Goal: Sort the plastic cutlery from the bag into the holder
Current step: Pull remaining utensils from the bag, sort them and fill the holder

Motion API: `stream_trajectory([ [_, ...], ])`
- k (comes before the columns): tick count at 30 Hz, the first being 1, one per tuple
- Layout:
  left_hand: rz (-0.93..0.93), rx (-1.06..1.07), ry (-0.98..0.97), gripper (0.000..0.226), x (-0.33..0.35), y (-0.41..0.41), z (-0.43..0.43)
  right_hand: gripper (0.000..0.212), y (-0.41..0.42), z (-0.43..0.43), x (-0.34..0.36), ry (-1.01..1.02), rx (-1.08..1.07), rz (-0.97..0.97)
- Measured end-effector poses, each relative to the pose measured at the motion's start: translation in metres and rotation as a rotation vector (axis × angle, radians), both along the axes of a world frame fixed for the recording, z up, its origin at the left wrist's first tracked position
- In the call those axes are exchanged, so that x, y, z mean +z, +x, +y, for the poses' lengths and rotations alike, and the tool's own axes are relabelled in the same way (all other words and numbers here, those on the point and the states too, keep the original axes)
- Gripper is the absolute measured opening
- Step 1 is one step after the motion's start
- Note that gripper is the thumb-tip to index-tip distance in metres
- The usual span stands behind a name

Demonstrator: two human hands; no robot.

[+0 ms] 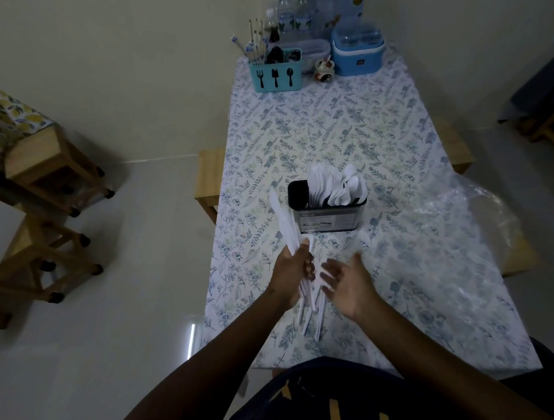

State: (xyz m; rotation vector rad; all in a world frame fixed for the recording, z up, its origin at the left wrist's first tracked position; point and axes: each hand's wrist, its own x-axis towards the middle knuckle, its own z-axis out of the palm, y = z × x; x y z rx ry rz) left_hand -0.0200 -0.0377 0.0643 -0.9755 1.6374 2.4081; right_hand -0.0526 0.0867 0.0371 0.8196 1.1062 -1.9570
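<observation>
My left hand (292, 273) grips a bundle of white plastic knives (283, 221) whose blades point up and away toward the holder. Their handles stick out below the hand. My right hand (345, 285) hovers beside it, palm turned inward, fingers relaxed, holding nothing. The dark holder (329, 218) stands mid-table just beyond both hands; its right compartments hold several white spoons and forks (336, 184), and its left compartment looks dark. The clear plastic bag (464, 229) lies crumpled on the table to the right.
A floral cloth covers the table (323, 131). At the far end stand a teal cutlery caddy (275, 73), a blue container (357, 51), water bottles (291, 14) and a small jar (324, 70). Wooden stools (55, 168) stand on the left.
</observation>
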Motion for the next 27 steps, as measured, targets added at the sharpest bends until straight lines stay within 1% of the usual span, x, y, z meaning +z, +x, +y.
stream_trajectory([
  [3,-0.01,-0.146,0.028,0.029,0.004,0.007,-0.006,0.081,-0.03,0.015,0.016,-0.019,0.047,0.213],
  [5,-0.019,-0.246,0.068,0.033,0.006,0.011,-0.009,0.08,-0.052,0.02,0.027,0.011,0.113,0.327],
  [9,-0.053,-0.406,0.126,0.036,0.006,0.02,-0.011,0.08,-0.089,0.019,0.049,0.15,0.352,0.561],
  [11,-0.066,-0.47,0.13,0.037,0.007,0.024,-0.011,0.075,-0.101,0.014,0.059,0.231,0.464,0.678],
  [13,-0.08,-0.518,0.118,0.037,0.008,0.026,-0.011,0.064,-0.107,0.007,0.068,0.292,0.52,0.756],
  [16,-0.098,-0.567,0.079,0.038,0.011,0.028,-0.01,0.056,-0.108,-0.003,0.073,0.367,0.588,0.827],
  [20,-0.116,-0.562,0.073,0.035,0.012,0.029,-0.01,0.048,-0.1,-0.009,0.065,0.434,0.667,0.862],
  [23,-0.1,-0.566,0.076,0.035,0.011,0.03,-0.012,0.057,-0.09,-0.008,0.064,0.438,0.68,0.86],
  [27,-0.082,-0.564,0.097,0.036,0.01,0.03,-0.012,0.057,-0.076,-0.007,0.057,0.427,0.691,0.867],
])
